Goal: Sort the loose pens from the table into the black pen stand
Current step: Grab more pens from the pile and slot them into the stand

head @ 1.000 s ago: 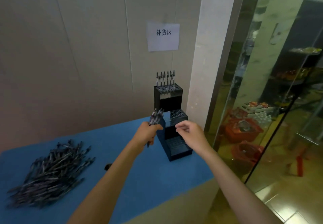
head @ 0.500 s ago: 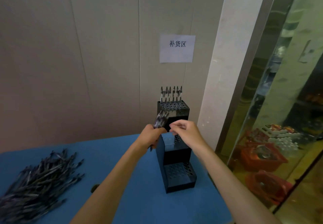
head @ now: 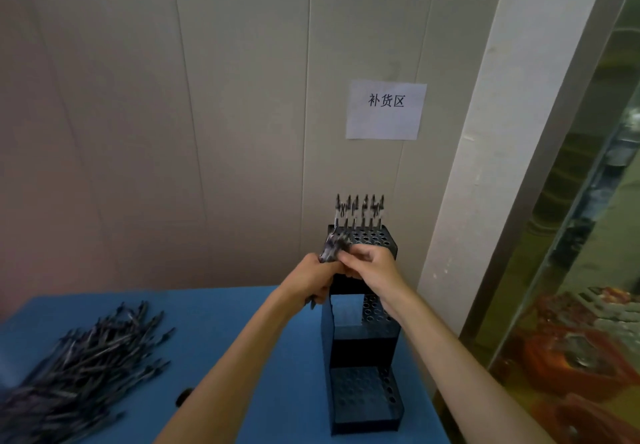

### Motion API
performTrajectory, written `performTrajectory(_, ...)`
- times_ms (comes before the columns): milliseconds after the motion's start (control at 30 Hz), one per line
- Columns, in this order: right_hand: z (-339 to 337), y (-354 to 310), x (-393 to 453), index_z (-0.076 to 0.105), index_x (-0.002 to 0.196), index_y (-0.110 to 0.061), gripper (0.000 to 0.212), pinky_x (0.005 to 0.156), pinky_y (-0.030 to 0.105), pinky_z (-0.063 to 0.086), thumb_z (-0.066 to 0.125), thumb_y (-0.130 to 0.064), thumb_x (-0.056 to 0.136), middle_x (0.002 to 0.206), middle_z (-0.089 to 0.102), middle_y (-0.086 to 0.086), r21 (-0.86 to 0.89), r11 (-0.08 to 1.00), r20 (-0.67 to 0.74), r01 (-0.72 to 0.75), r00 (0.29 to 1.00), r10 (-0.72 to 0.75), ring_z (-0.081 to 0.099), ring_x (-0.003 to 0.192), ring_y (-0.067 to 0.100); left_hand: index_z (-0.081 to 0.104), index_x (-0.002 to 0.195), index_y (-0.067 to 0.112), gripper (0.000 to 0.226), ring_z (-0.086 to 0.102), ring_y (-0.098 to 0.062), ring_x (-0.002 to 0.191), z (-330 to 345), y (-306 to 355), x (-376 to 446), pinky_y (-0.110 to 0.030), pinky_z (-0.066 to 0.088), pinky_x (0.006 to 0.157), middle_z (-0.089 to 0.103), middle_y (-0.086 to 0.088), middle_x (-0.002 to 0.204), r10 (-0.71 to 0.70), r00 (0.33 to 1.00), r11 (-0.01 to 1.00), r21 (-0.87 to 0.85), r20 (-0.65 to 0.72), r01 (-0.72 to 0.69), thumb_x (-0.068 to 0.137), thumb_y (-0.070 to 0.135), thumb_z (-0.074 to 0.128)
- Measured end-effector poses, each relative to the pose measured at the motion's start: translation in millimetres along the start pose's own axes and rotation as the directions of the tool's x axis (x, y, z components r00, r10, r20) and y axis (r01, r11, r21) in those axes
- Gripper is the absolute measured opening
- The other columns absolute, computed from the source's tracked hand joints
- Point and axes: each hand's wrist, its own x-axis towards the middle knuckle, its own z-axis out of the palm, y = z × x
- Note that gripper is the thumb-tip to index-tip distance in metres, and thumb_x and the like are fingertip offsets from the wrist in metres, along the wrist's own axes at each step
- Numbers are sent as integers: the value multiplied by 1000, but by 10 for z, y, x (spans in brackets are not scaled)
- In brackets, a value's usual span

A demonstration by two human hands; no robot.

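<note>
On the blue table [head: 221, 339], toward its right end and close to the wall, stands the black pen stand [head: 363, 350], a stepped block of three perforated tiers. A row of pens [head: 359, 210] already sits upright in the back holes of its top tier. Just in front of that tier, the left hand [head: 313, 279] is curled round a bunch of pens [head: 332, 247], their upper ends fanning out above the fist and their lower tips poking out below it. The right hand [head: 372, 268] meets it from the right, its fingertips pinching at one of the pens in the bunch; motion blur hides which pen exactly. Well apart, at the left end of the table, lies the heap of loose pens [head: 79, 371], tangled and pointing many ways. A small dark object [head: 183, 397] lies on the table between the heap and the stand. A paper sign [head: 385, 109] hangs on the wall above.
</note>
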Motion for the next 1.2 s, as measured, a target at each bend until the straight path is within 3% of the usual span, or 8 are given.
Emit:
performTrajectory(167, -80, -61, 207, 77, 98, -20, 12, 86, 31, 54, 68, -25, 93, 94, 77, -4, 60, 997, 14, -48, 999, 47, 70, 97, 17, 61, 84, 10, 24, 30, -13, 46, 37, 60, 102, -27, 30, 44, 37, 2, 56, 0, 1000, 998, -57, 7, 1, 94, 31, 65)
performTrajectory(400, -259, -196, 595, 65, 101, -7, 14, 74, 31, 60, 56, -18, 101, 93, 74, 9, 151, 987, -249, 56, 968, -17, 74, 81, 20, 50, 73, 15, 29, 30, -14, 45, -63, 72, 254, -26, 30, 44, 37, 2, 54, -43, 998, 997, -60, -52, 40, 95, 22, 66)
performTrajectory(500, -368, -252, 750, 64, 99, -9, 11, 72, 31, 62, 57, -17, 100, 88, 73, 5, -31, 986, -320, 162, 933, -163, 73, 74, 15, 45, 68, 17, 35, 31, -14, 44, -175, 14, 294, -27, 33, 45, 36, 1, 53, -54, 991, 998, -47, -125, 48, 97, 26, 63)
performTrajectory(600, -372, -245, 882, 65, 100, -8, 10, 69, 29, 62, 59, -16, 99, 87, 73, 4, -323, 911, -269, 256, 898, -348, 72, 71, 11, 45, 73, 15, 36, 37, -14, 42, -259, -19, 354, -29, 41, 49, 40, 1, 51, -17, 979, 999, -53, -205, 6, 98, 34, 61)
performTrajectory(700, -286, -227, 990, 68, 103, -5, 13, 69, 32, 62, 62, -15, 97, 91, 74, 7, -439, 841, -201, 317, 878, -435, 72, 74, 13, 49, 81, 12, 33, 42, -13, 43, -307, -16, 409, -30, 48, 52, 42, 0, 54, -14, 967, 998, -55, -254, 0, 98, 38, 61)
performTrajectory(967, -147, -163, 1153, 71, 94, -5, 14, 73, 41, 62, 68, -18, 94, 85, 75, 6, -478, 807, -162, 346, 868, -469, 73, 76, 15, 54, 83, 11, 22, 44, -14, 45, -413, -11, 511, -29, 47, 51, 45, -3, 59, -11, 938, 998, 52, -347, 30, 95, 26, 63)
performTrajectory(1200, -126, -113, 1176, 75, 95, -7, 13, 77, 30, 61, 71, -18, 91, 84, 75, 2, -580, 747, -58, 326, 898, -437, 71, 74, 9, 53, 87, 10, 19, 44, -15, 45, -366, 54, 527, -30, 48, 50, 45, -5, 63, 22, 953, 996, 87, -303, 4, 95, 24, 63)
